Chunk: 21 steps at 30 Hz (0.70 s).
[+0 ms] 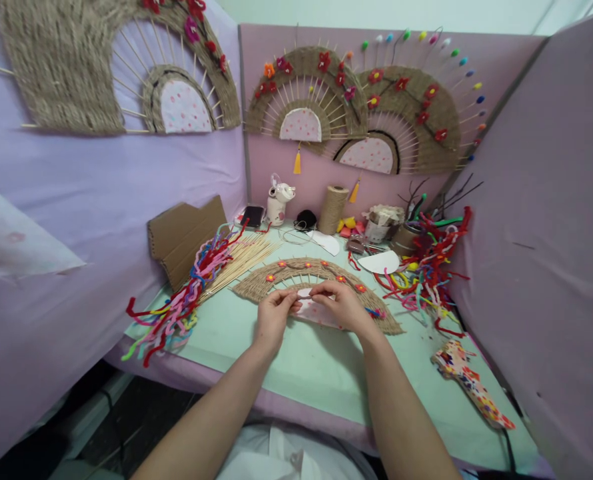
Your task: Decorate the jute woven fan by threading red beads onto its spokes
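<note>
Fan (289, 272), centre, is showing rough, matt twine. Spool (333, 210), upper centre, is displaying coarse cord. Board (191, 230), centre left, is presenting matt cardboard. Pipe cleaners (195, 283), lower left, are looking fuzzy. Sticks (249, 253), left of centre, are showing bare wood.

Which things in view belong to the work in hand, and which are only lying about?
Likely in use: left hand, right hand, thin brown strip between them, flowered fan below.

Apparently only lying about: cardboard, sticks, twine spool, black ball.

The brown strip (304, 297) was too tiny for me to identify; the right hand (343, 305) partly hid the table fan (296, 270).
</note>
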### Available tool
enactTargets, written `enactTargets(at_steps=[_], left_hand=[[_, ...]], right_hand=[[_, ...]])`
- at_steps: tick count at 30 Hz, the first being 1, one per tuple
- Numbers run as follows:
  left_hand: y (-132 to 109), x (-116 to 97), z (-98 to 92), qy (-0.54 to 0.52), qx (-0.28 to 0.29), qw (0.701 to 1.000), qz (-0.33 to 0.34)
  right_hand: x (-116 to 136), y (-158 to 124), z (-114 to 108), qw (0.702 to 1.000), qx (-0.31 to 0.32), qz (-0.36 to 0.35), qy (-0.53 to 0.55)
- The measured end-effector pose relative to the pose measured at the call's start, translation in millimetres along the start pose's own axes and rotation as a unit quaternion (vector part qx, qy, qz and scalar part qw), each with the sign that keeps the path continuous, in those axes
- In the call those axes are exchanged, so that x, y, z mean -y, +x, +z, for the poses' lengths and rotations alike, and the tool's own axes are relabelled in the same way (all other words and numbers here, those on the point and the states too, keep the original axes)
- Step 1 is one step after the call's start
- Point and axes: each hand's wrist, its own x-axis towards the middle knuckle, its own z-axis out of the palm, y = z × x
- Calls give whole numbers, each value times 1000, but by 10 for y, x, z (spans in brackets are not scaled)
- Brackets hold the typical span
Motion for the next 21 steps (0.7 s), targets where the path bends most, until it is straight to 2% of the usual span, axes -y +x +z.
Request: enactTargets(at_steps=[5, 12, 16, 18, 21], left_hand=[[4, -2, 11, 14, 4, 1000, -5], [65, -114, 94, 14, 51, 998, 21], [255, -300, 200, 91, 118, 985, 84], [392, -414, 294, 138, 159, 969, 129], [622, -571, 480, 229, 181, 940, 178]], right_hand=[[-20, 7, -26, 1000, -1, 1, 3], [-25, 10, -61, 999, -40, 18, 17], [-15, 23, -125, 994, -96, 23, 36], [19, 73, -208, 991, -127, 29, 34], [74, 250, -395, 985, -169, 34, 4]])
